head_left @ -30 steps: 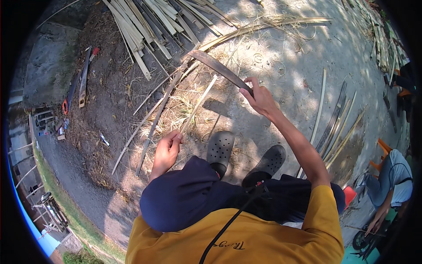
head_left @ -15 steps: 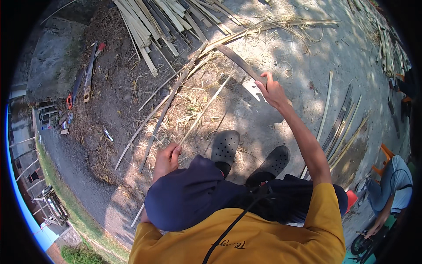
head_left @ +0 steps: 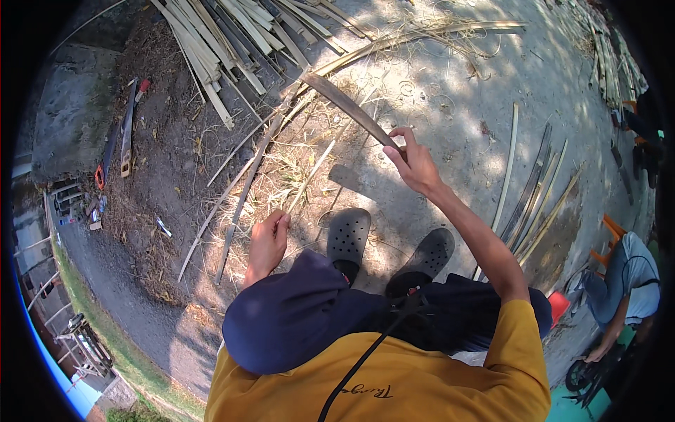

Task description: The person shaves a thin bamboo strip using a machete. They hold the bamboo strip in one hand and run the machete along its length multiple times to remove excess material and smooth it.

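Swinging back leftward since half a second ago, the curved blade [head_left: 349, 107] lies nearer the body with the right hand [head_left: 420, 167], its far end over the crossing of long strips on the ground. Less of the pale strip [head_left: 313, 172] shows ahead of the left hand [head_left: 268, 239] than then. In this view the blade and the strip's end are apart, so I judge that no cut is being made at this instant — blade and strip are both simply held.

The left grip pinches the strip between thumb and curled fingers; its end points up and away, just ahead of the left shoe [head_left: 349, 233]. The right grip wraps the blade's near end, thumb laid along it.

As for room, grey ground [head_left: 453, 116] stretches from the right hand to a row of loose strips [head_left: 509, 165] on the right, with a seated person [head_left: 631, 274] well beyond them. On the left it is tighter — a dark strip [head_left: 247, 186] slants close by the left hand, and a large pile of strips [head_left: 207, 53] spreads beyond the blade's tip. Both shoes stand below the strip and blade.
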Available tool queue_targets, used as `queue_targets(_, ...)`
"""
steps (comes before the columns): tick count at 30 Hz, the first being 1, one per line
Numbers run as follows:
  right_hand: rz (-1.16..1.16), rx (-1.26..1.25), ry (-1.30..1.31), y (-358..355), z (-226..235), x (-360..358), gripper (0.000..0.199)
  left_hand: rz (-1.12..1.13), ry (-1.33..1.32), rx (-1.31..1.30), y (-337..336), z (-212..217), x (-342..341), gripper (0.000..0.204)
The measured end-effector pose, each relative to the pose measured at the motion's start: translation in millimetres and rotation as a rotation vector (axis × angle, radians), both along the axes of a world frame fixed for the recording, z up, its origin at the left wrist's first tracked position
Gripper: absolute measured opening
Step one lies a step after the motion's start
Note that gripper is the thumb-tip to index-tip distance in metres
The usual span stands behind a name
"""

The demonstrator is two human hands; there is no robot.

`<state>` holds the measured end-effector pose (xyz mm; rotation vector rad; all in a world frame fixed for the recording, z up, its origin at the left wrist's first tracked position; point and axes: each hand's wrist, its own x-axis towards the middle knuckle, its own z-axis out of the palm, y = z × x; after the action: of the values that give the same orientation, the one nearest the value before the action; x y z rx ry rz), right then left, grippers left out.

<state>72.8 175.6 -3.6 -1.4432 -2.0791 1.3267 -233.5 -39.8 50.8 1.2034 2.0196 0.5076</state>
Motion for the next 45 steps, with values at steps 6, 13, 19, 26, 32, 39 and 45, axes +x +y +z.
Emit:
queue_targets(6,0.143,0.034,-0.028,-17,-24,-11,0.057,0.028,-0.096,0.019,4,13,6,0.028)
queue_targets(13,-0.044,0.045,-0.141,47,-56,11,0.059,0.096,-0.080,-0.103,-35,33,-4,0.025)
queue_targets(19,-0.367,-0.111,0.189,58,-46,6,0.071,0.068,0.140,-0.127,-52,36,-22,0.017)
queue_targets(26,-0.364,0.081,0.401,59,-20,-42,0.100,0.017,0.176,-0.033,-41,46,-13,0.015)
queue_targets(32,-0.254,0.061,0.348,65,-41,-52,0.114,-0.007,0.225,-0.068,-44,46,-19,0.012)
queue_targets(39,-0.245,-0.097,0.368,58,-40,-68,0.105,0.030,0.264,-0.039,-45,53,-20,0.012)
queue_targets(45,-0.299,-0.080,0.404,64,-45,-66,0.099,0.006,0.290,-0.047,-43,48,-21,0.012)
